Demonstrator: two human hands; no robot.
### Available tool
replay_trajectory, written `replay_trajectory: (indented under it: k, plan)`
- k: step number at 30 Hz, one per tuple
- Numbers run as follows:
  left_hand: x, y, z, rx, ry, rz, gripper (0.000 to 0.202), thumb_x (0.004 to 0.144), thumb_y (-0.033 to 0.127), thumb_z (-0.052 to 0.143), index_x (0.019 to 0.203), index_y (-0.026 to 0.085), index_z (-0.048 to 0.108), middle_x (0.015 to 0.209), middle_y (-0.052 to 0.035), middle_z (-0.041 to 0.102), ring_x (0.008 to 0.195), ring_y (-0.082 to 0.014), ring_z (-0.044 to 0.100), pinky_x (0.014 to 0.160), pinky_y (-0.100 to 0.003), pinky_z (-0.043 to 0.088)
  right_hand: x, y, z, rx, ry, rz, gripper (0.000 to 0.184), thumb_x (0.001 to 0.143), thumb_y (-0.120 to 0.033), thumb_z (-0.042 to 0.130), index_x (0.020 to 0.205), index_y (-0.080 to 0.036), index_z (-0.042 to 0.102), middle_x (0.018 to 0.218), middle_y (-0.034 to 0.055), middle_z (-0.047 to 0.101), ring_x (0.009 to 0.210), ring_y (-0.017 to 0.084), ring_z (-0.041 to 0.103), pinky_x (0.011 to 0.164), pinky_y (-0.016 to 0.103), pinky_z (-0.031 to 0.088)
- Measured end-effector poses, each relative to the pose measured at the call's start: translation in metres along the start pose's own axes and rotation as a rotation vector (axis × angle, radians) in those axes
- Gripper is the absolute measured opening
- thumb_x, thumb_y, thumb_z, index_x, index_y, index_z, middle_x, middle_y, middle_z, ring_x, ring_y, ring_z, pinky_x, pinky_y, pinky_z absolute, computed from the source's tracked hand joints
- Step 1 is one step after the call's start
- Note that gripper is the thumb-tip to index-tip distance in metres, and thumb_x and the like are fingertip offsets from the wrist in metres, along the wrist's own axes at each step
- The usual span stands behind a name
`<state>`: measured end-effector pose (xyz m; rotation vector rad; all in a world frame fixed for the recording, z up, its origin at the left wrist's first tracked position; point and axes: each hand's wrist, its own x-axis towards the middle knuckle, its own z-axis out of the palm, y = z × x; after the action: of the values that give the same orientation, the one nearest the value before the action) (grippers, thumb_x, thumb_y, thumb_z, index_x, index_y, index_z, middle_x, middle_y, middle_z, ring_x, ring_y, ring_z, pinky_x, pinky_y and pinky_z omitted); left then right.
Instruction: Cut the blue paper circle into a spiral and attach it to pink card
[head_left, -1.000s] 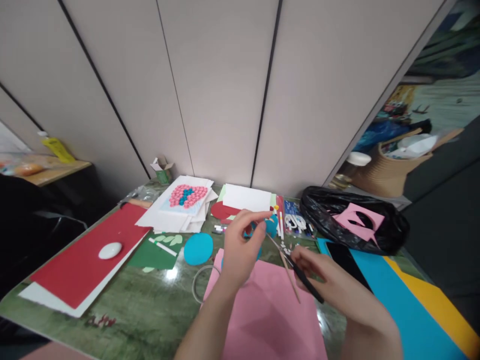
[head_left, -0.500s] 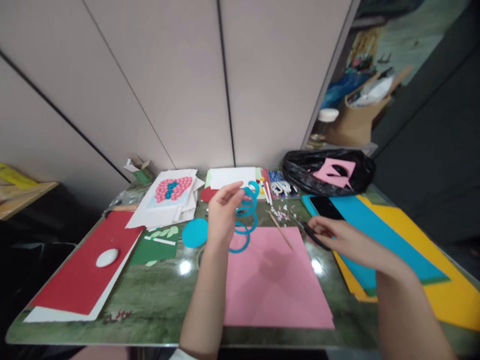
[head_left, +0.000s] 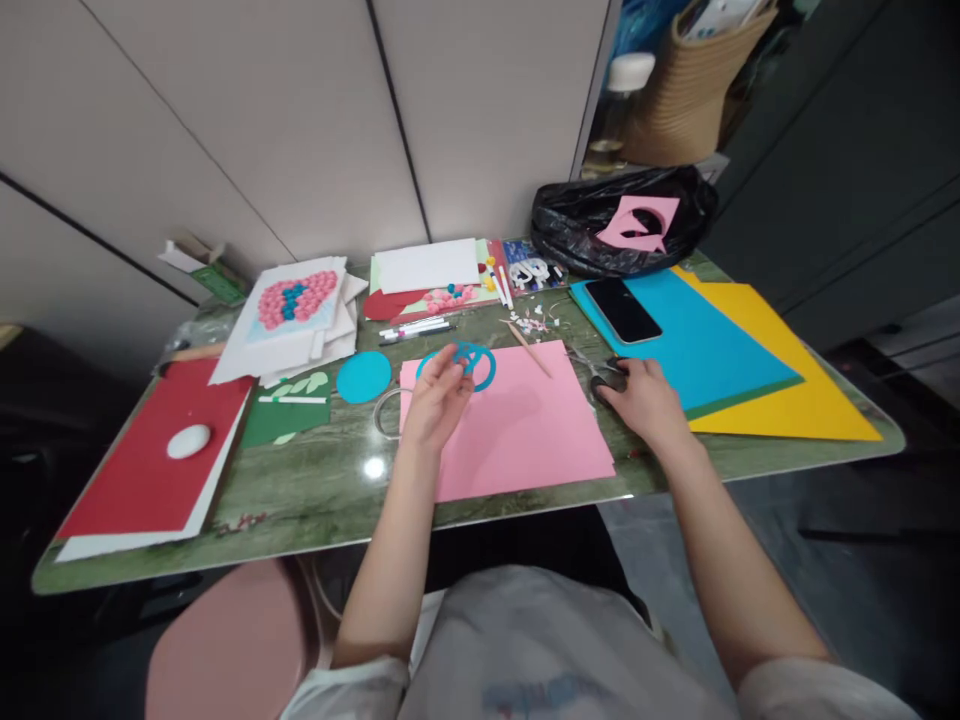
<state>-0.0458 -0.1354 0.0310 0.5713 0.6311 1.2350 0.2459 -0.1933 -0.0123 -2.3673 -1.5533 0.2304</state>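
Note:
My left hand (head_left: 436, 400) pinches a blue paper spiral (head_left: 486, 372), which hangs in loose loops over a pink sheet (head_left: 517, 430). My right hand (head_left: 651, 402) is low at the table, closed on the dark handles of a pair of scissors (head_left: 598, 385). The blades point away toward the pink sheet's far right corner. A wooden stick like a pencil (head_left: 531, 350) lies across the pink sheet's far edge. Left of the sheet are a blue paper circle (head_left: 364, 377) and a ring that looks like a roll of tape (head_left: 386, 415), partly hidden by the left hand.
A phone (head_left: 624, 310) lies on blue sheets (head_left: 720, 360) over yellow ones (head_left: 795, 410) at right. Behind are a black plastic bag (head_left: 555, 235) with pink scraps and several pens (head_left: 416, 328). At left are red card (head_left: 142, 470) and a white oval object (head_left: 188, 441).
The right hand has lowered with the scissors to the table. The left hand has come down and the spiral's loops have bunched together. My view has tilted downward.

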Motion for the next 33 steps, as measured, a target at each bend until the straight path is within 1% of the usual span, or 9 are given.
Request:
replay_trajectory:
  k: [5,8,10,11,15,19,26,29,33]
  plan:
    - [-0.021,-0.01,0.002,0.311,0.035,0.161,0.027,0.059,0.017,0.08,0.085,0.021,0.072,0.081,-0.0005,0.069,0.079,-0.011,0.063,0.071,-0.022,0.048,0.003,0.016,-0.002,0.092,-0.046,-0.04,0.062,0.071,-0.05,0.068,0.119,-0.012,0.057,0.12,0.0204,0.05,0.105,0.033,0.056,0.088,0.042,0.044]
    - [-0.032,-0.013,0.003,0.542,0.017,0.295,0.024,0.064,0.022,0.077,0.088,0.021,0.073,0.088,-0.0027,0.071,0.081,-0.0128,0.063,0.073,-0.025,0.049,-0.003,0.015,-0.009,0.255,0.095,-0.04,0.062,0.07,-0.05,0.069,0.117,-0.011,0.057,0.117,0.0206,0.051,0.113,0.034,0.049,0.094,0.045,0.039]
    - [-0.037,-0.015,0.004,0.651,0.004,0.337,0.022,0.068,0.025,0.075,0.09,0.021,0.074,0.09,-0.0042,0.071,0.083,-0.0149,0.064,0.076,-0.028,0.05,-0.015,-0.003,-0.013,0.453,0.238,-0.046,0.05,0.077,-0.047,0.062,0.112,-0.011,0.059,0.114,0.0201,0.053,0.113,0.033,0.048,0.097,0.049,0.035]
    - [-0.038,-0.017,0.004,0.677,-0.003,0.349,0.021,0.068,0.025,0.074,0.089,0.02,0.074,0.09,-0.0048,0.072,0.083,-0.0156,0.064,0.077,-0.029,0.05,-0.023,-0.017,-0.014,0.596,0.235,-0.09,0.044,0.08,-0.045,0.058,0.107,-0.01,0.06,0.111,0.0202,0.055,0.111,0.033,0.049,0.097,0.05,0.035]
    - [-0.037,-0.026,0.005,0.708,-0.048,0.384,0.018,0.07,0.025,0.072,0.087,0.019,0.075,0.089,-0.0065,0.072,0.084,-0.017,0.064,0.079,-0.031,0.049,-0.052,-0.084,-0.013,0.749,0.07,-0.306,0.032,0.084,-0.045,0.054,0.097,-0.019,0.065,0.099,0.0086,0.066,0.079,0.018,0.061,0.074,0.034,0.048]
    - [-0.034,-0.034,0.004,0.733,-0.079,0.408,0.016,0.072,0.024,0.07,0.086,0.019,0.075,0.092,-0.0075,0.071,0.088,-0.0178,0.063,0.082,-0.032,0.048,-0.057,-0.12,-0.009,0.836,0.043,-0.391,0.036,0.083,-0.044,0.058,0.11,-0.021,0.062,0.106,0.0078,0.066,0.086,0.018,0.062,0.073,0.03,0.049]
    - [-0.037,-0.036,0.005,0.767,-0.066,0.452,0.007,0.072,0.019,0.068,0.074,0.02,0.074,0.086,-0.007,0.07,0.089,-0.0185,0.062,0.084,-0.033,0.047,-0.042,-0.117,-0.002,0.857,0.055,-0.409,0.024,0.079,-0.041,0.061,0.086,-0.018,0.064,0.092,0.0074,0.068,0.073,0.017,0.063,0.064,0.03,0.049]
    - [-0.039,-0.037,0.01,0.765,-0.025,0.491,0.004,0.071,0.017,0.068,0.071,0.019,0.072,0.09,-0.0083,0.068,0.095,-0.0199,0.06,0.081,-0.031,0.047,-0.047,-0.118,-0.005,0.819,0.165,-0.44,0.019,0.08,-0.037,0.061,0.078,-0.019,0.062,0.082,0.0053,0.065,0.069,0.017,0.061,0.062,0.031,0.047]
    - [-0.045,-0.041,0.015,0.725,0.081,0.52,0.014,0.068,0.022,0.072,0.079,0.017,0.064,0.105,-0.0092,0.061,0.091,-0.0168,0.06,0.076,-0.028,0.048,-0.058,-0.121,-0.007,0.749,0.374,-0.484,0.013,0.084,-0.031,0.056,0.082,-0.021,0.063,0.088,0.0067,0.061,0.083,0.02,0.058,0.078,0.038,0.046]
